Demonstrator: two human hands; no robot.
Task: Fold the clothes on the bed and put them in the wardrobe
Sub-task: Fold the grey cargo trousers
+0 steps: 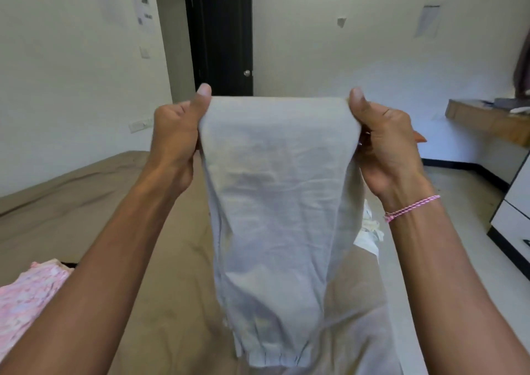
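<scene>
The grey trousers (275,217) are held up by their folded top edge, pinched by the left hand (175,136) and right hand (384,145); if either pinch is loosened, the fold may be lost over the bed (114,217)

One view only, worn on your head. It faces forward and slightly down, out along both forearms. Wide angle; the walls bow at the edges. Close range: your left hand (175,133) and right hand (387,151) hold the grey garment (278,202) at frame centre. The bed (86,202) lies below, with the dark door (226,30) far ahead.
</scene>
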